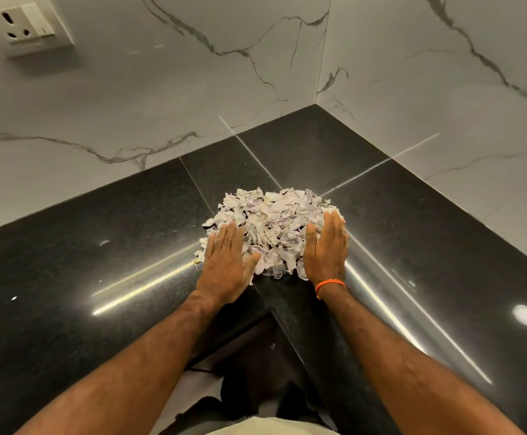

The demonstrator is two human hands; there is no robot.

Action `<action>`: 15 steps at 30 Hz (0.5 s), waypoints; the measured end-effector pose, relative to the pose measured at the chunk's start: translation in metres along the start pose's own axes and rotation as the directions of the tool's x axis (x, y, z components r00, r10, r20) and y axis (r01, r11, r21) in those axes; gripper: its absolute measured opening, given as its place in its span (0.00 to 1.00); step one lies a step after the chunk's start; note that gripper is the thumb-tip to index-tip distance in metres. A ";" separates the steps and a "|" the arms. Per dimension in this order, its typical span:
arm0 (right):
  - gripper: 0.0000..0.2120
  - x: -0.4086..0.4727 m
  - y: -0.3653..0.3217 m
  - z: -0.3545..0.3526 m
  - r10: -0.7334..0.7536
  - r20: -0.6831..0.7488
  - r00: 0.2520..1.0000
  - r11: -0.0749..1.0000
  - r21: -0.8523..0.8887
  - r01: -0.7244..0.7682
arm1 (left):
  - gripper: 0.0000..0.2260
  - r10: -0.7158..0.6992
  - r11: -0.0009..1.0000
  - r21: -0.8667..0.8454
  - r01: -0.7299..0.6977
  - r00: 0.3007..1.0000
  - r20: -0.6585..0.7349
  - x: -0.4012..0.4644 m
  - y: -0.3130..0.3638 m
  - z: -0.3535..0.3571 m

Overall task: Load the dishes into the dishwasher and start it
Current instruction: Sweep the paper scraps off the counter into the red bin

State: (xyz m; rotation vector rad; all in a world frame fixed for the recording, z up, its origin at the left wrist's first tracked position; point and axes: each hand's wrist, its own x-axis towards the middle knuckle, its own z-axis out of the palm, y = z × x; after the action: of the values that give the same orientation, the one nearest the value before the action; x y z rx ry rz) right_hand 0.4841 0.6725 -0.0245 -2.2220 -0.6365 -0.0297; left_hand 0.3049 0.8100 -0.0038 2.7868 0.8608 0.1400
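A heap of torn, crumpled paper scraps (271, 224) lies on the black granite counter (83, 246) in the corner. My left hand (226, 262) lies flat with straight fingers against the heap's left side. My right hand (326, 246) stands on edge with straight fingers against the heap's right side; an orange thread is tied round its wrist. No dishes and no dishwasher are in view.
White marble-patterned walls (162, 89) meet in a corner behind the heap. A wall socket with a switch (27, 26) sits at the upper left. The counter's inner edge runs between my forearms, with dark floor below.
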 end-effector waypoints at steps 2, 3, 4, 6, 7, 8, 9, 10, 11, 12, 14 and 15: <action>0.30 -0.008 -0.001 -0.002 -0.036 0.021 0.999 0.997 -0.063 0.037 | 0.34 -0.069 0.995 -0.075 0.066 0.997 -0.033 -0.007 -0.014 -0.001; 0.30 -0.011 -0.003 -0.001 -0.054 0.040 0.998 0.994 -0.094 0.057 | 0.34 -0.109 0.989 -0.109 0.104 0.993 -0.046 -0.011 -0.021 -0.002; 0.31 -0.015 -0.005 -0.001 -0.076 0.060 0.995 0.989 -0.122 0.083 | 0.35 -0.154 0.981 -0.129 0.145 0.987 -0.055 -0.015 -0.027 0.000; 0.32 -0.021 -0.014 0.003 -0.147 0.094 0.985 0.971 -0.175 0.161 | 0.36 -0.238 0.963 -0.149 0.225 0.968 -0.075 -0.024 -0.038 0.000; 0.33 -0.024 -0.020 0.007 -0.186 0.110 0.976 0.959 -0.197 0.205 | 0.37 -0.270 0.953 -0.163 0.255 0.960 -0.075 -0.027 -0.043 0.001; 0.35 -0.027 -0.025 0.010 -0.224 0.133 0.965 0.944 -0.217 0.249 | 0.37 -0.294 0.944 -0.178 0.279 0.954 -0.063 -0.030 -0.047 0.002; 0.37 -0.030 -0.029 0.014 -0.256 0.166 0.952 0.927 -0.239 0.291 | 0.37 -0.304 0.937 -0.192 0.291 0.952 -0.039 -0.031 -0.049 0.004; 0.40 -0.034 -0.034 0.018 -0.286 0.205 0.936 0.903 -0.270 0.335 | 0.37 -0.300 0.935 -0.202 0.292 0.954 -0.010 -0.032 -0.052 0.006; 0.43 -0.037 -0.037 0.022 -0.312 0.248 0.917 0.873 -0.305 0.380 | 0.37 -0.284 0.937 -0.204 0.282 0.959 0.023 -0.032 -0.054 0.007; 0.45 -0.041 -0.040 0.026 -0.329 0.287 0.900 0.842 -0.342 0.417 | 0.37 -0.256 0.945 -0.197 0.261 0.965 0.052 -0.030 -0.055 0.009; 0.47 -0.045 -0.043 0.030 -0.324 0.340 0.883 0.800 -0.399 0.447 | 0.38 -0.187 0.959 -0.196 0.203 0.977 0.099 -0.023 -0.053 0.010; 0.47 -0.046 -0.044 0.031 -0.299 0.344 0.890 0.799 -0.420 0.431 | 0.38 -0.135 0.964 -0.215 0.159 0.983 0.123 -0.018 -0.051 0.010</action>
State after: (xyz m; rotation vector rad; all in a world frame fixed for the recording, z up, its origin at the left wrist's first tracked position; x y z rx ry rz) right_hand 0.4186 0.6985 -0.0245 -2.5670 -1.3349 -0.1089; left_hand 0.2637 0.8389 -0.0257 2.4877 0.9574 0.0578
